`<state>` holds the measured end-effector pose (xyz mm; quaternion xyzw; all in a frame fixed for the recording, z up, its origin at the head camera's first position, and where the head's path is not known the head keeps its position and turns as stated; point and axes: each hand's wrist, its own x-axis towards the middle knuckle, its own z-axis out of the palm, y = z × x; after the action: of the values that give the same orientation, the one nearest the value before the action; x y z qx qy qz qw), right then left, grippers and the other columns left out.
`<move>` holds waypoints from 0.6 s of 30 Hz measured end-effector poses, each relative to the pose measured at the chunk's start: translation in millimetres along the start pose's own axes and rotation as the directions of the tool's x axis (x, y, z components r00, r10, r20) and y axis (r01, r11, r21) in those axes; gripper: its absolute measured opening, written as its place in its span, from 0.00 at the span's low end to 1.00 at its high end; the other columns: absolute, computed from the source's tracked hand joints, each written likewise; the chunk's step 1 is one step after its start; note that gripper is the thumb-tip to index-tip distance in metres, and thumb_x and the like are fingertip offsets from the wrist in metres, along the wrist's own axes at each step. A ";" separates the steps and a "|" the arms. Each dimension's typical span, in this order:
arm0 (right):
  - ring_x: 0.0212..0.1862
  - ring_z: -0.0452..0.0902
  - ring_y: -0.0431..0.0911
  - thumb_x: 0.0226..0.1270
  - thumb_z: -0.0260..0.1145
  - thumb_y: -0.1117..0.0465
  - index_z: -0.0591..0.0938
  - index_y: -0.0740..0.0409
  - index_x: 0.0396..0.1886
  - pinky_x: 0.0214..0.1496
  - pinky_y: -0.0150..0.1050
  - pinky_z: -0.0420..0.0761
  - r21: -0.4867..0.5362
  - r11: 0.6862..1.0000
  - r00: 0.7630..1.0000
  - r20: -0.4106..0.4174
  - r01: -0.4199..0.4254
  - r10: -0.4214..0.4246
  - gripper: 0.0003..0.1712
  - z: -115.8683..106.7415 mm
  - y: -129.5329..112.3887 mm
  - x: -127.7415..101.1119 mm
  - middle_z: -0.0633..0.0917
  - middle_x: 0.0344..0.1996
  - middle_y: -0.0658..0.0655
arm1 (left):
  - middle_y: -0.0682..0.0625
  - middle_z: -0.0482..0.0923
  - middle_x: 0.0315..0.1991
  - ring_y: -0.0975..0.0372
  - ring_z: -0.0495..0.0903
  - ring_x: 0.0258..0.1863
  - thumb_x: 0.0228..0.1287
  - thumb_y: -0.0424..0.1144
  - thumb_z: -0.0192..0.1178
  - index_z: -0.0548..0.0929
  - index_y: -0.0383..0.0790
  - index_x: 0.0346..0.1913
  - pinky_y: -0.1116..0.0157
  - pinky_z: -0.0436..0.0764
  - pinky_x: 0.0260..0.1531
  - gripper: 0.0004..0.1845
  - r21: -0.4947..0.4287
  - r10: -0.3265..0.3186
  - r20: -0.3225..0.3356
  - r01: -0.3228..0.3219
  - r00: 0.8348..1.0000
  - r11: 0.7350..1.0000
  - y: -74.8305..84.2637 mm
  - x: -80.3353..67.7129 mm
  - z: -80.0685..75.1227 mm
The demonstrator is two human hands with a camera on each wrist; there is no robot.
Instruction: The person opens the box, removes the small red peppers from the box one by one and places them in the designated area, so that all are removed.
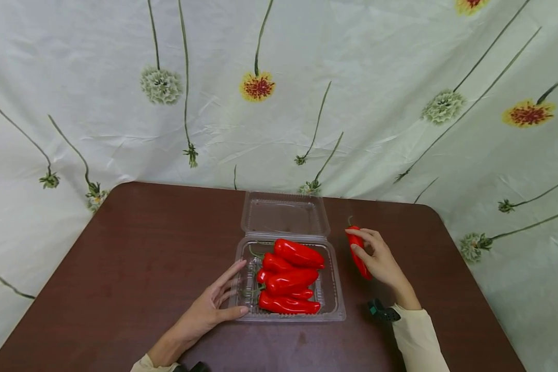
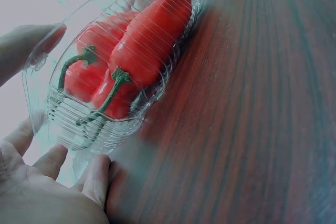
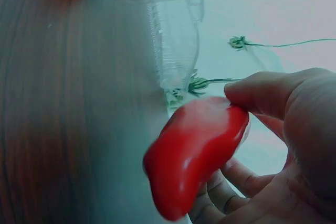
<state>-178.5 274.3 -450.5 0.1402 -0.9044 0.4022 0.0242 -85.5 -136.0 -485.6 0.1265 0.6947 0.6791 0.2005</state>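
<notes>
Honestly, with the right hand [image 1: 380, 260] only pinching that loose pepper [image 1: 357, 254] beside the clamshell tray [image 1: 336, 289] and the left hand [image 1: 212, 308] lying flat-fingered against it, the glossy pepper could probably slip onto the surface [image 1: 135, 258].

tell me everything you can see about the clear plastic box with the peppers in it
The clear plastic clamshell box looks thin and glossy, with ribbed walls. Its hinged lid lies open, tipped back on the far side. The tray sits flat on the brown table and holds a pile of red peppers with green stems. The left hand touches its left side with straight fingers; the right hand is apart from it.
</notes>
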 end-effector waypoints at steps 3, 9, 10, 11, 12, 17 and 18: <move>0.49 0.74 0.57 0.71 0.65 0.65 0.81 0.55 0.63 0.42 0.44 0.78 -0.028 0.999 1.000 -0.020 -0.020 0.019 0.22 1.8 3.5 0.5 0.72 0.61 0.68 | 0.55 0.40 0.82 0.45 0.50 0.77 0.64 0.33 0.68 0.51 0.57 0.81 0.78 0.63 0.63 0.49 -0.003 0.010 0.004 -0.010 1.000 1.000 -0.5 0.2 -1.0; 0.46 0.76 0.57 0.69 0.66 0.66 0.82 0.58 0.61 0.40 0.43 0.79 -0.057 0.998 0.998 -0.047 -0.037 0.034 0.21 2.6 6.2 2.3 0.74 0.59 0.69 | 0.55 0.41 0.82 0.46 0.50 0.77 0.64 0.34 0.68 0.51 0.57 0.81 0.69 0.63 0.68 0.49 0.006 0.005 -0.001 -0.005 1.000 1.000 1.9 0.8 -1.7; 0.46 0.76 0.57 0.69 0.67 0.66 0.82 0.58 0.61 0.40 0.43 0.79 -0.062 0.997 0.998 -0.049 -0.037 0.034 0.21 2.6 6.5 2.6 0.75 0.59 0.69 | 0.54 0.41 0.82 0.46 0.51 0.77 0.64 0.34 0.68 0.51 0.57 0.81 0.64 0.62 0.70 0.49 0.011 0.004 -0.001 -0.004 1.000 1.000 2.1 1.1 -1.7; 0.45 0.76 0.57 0.69 0.67 0.67 0.82 0.58 0.61 0.40 0.44 0.79 -0.066 0.997 0.998 -0.051 -0.038 0.035 0.21 2.6 6.9 2.9 0.75 0.58 0.70 | 0.54 0.41 0.82 0.46 0.51 0.77 0.64 0.34 0.68 0.51 0.57 0.81 0.60 0.62 0.71 0.49 0.015 0.001 -0.004 -0.001 1.000 1.000 2.1 1.3 -1.5; 0.45 0.76 0.57 0.68 0.67 0.67 0.82 0.58 0.61 0.41 0.44 0.78 -0.069 0.997 0.998 -0.053 -0.042 0.039 0.21 3.0 7.3 3.2 0.75 0.58 0.70 | 0.54 0.41 0.82 0.46 0.51 0.77 0.64 0.34 0.68 0.51 0.58 0.81 0.57 0.61 0.71 0.49 0.018 -0.002 -0.005 0.003 1.000 1.000 2.3 1.4 -1.2; 0.44 0.76 0.57 0.68 0.68 0.66 0.82 0.57 0.61 0.41 0.44 0.77 -0.082 0.994 0.997 -0.050 -0.066 0.062 0.21 4.2 10.2 3.9 0.74 0.58 0.70 | 0.55 0.40 0.82 0.47 0.51 0.78 0.65 0.34 0.68 0.51 0.59 0.81 0.51 0.58 0.72 0.49 0.013 -0.017 -0.003 0.017 1.000 1.000 3.0 0.6 0.1; 0.44 0.76 0.56 0.68 0.68 0.66 0.83 0.57 0.61 0.41 0.44 0.76 -0.083 0.994 0.996 -0.051 -0.073 0.069 0.21 4.6 10.9 4.0 0.74 0.59 0.71 | 0.55 0.40 0.82 0.46 0.50 0.78 0.65 0.34 0.67 0.50 0.58 0.81 0.48 0.57 0.73 0.49 0.013 -0.011 0.002 0.011 1.000 1.000 3.0 0.6 0.2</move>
<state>-185.1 277.0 -460.8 0.0969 -0.9243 0.3672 0.0376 -86.3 -135.4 -482.7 0.1246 0.6997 0.6733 0.2040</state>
